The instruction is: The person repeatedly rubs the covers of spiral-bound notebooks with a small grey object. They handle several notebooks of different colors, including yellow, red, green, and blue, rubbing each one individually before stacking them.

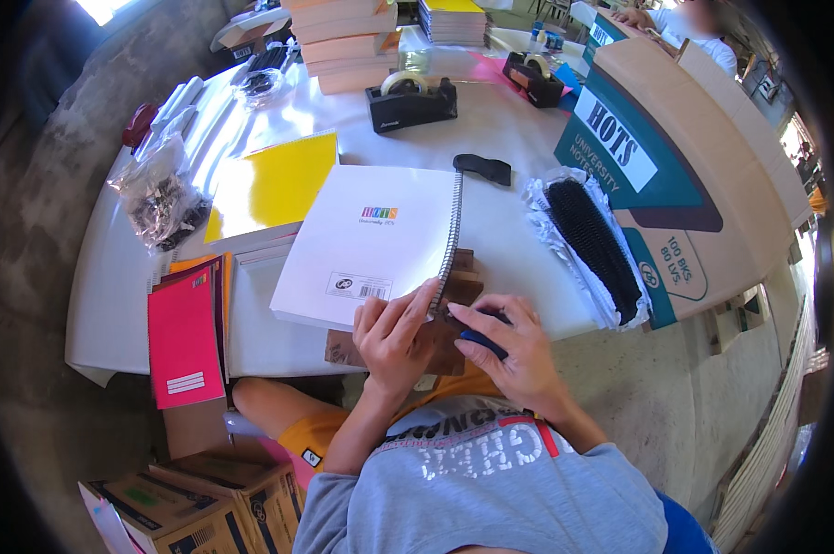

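A white-covered spiral notebook [371, 245] lies on the table in front of me, its coil [451, 242] along the right side. At the lower end of that coil is my left hand [398, 337], its fingers closed on the notebook's corner. My right hand [509, 355] is closed round a small hand tool with dark blue handles [483, 343]. The tool's tip meets the coil's end near my left fingertips; its jaws are too small to make out. Brown wooden blocks [348, 348] lie under the notebook's near edge.
Left are a yellow notebook [283, 185], red notebooks [184, 332] at the table edge and a plastic bag [163, 198]. Black coils in white wrapping [591, 245] and a large carton [703, 157] stand right. Behind are tape dispensers [412, 103], a black strip [483, 168] and another person's hand [631, 18].
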Demonstrator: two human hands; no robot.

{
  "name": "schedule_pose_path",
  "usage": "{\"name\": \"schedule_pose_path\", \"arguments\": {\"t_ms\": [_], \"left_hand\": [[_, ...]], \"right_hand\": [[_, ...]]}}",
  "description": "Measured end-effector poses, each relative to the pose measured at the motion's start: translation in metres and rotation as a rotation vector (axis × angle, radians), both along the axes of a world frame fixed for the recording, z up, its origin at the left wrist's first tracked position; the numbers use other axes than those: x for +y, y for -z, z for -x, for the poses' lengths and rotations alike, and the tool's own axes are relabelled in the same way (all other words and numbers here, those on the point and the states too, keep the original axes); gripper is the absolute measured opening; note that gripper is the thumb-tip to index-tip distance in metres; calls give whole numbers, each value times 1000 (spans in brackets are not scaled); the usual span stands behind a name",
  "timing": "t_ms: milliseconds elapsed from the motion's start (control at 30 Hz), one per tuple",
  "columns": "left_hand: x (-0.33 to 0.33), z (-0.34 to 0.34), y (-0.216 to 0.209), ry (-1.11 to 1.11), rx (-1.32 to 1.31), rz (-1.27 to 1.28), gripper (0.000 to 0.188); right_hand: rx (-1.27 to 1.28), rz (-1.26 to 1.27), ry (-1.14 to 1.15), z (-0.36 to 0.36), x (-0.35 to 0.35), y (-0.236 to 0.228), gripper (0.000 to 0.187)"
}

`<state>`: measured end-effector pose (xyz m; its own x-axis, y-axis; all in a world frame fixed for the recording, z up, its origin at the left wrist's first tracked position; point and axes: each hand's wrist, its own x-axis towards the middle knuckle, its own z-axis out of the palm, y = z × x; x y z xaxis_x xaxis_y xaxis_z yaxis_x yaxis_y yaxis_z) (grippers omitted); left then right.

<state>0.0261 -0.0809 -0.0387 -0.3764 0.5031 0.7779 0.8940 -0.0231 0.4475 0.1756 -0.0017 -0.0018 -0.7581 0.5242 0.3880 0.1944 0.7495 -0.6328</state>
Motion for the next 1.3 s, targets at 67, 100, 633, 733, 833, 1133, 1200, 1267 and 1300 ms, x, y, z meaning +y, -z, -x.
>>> {"name": "schedule_pose_path", "arguments": {"t_ms": [67,100,633,733,833,1133,1200,1267,1300], "left_hand": [[0,-1,3,-7,23,2,54],[0,-2,4,-5,43,6,53],[-71,75,-38,-377,-472,-692,28],[-127,137,-37,-261,-852,-1265,36],[-203,180,-6,-398,-737,-1296,37],[-329,248,102,-1691,-273,214,45],[-281,234,56,-1883,-190,446,48],[-262,262,42,-1625,-80,323,50],[-241,283,44,-1383,-99,167,49]], "right_hand": [[26,211,-85,-3,0,4,35],[41,317,-124,-5,0,7,36],[-30,353,113,-22,65,55,42],[-408,-96,388,-12,98,80,45],[-731,-235,506,9,107,89,47],[-168,510,-65,163,169,6,57],[-211,707,-71,212,169,5,69],[-315,856,-17,262,180,26,76],[-300,1011,22,289,178,38,78]]}}
